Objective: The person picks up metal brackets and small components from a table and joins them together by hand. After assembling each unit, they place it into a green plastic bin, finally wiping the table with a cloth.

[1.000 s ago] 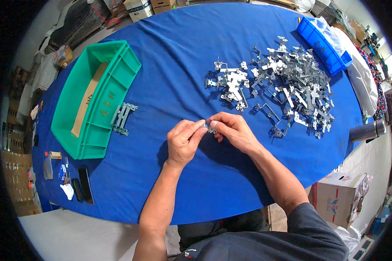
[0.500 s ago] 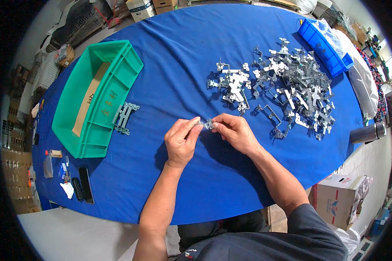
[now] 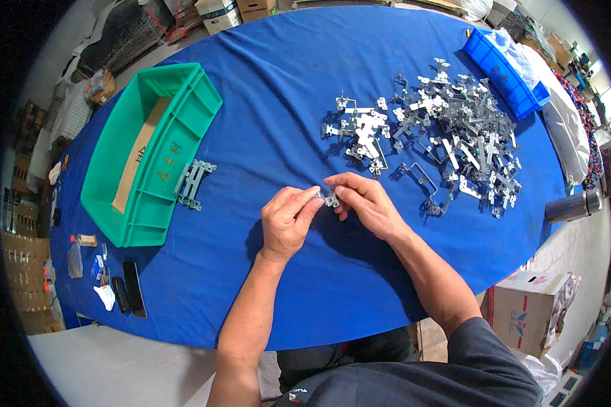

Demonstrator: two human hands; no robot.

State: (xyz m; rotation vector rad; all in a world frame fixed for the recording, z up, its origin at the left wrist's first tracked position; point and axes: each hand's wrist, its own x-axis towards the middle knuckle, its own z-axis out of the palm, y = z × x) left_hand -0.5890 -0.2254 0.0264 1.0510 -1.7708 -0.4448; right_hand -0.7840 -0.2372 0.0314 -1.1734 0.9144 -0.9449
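A small silvery metal bracket (image 3: pixel 330 201) is held between my hands over the middle of the blue cloth. My left hand (image 3: pixel 286 218) pinches its left end between thumb and fingers. At the other end, the thumb and fingers of my right hand (image 3: pixel 368 205) close around the bracket's edge; the index finger sits a little raised. Fingers cover much of the part. A large heap of similar metal brackets (image 3: pixel 465 129) lies to the right, with a smaller cluster (image 3: pixel 365 132) nearer the middle. To the left, several brackets (image 3: pixel 195 183) lie side by side against the green crate.
The green plastic crate (image 3: pixel 132 224) stands on the left with a cardboard strip inside. A blue bin (image 3: pixel 506 81) holding plastic bags is at the far right. A metal flask (image 3: pixel 574 207) lies at the right edge; a phone (image 3: pixel 134 289) lies at the near left.
Both hands have shifted slightly to the right with the bracket. My right index finger has lifted a little, and the bracket is turned slightly differently.
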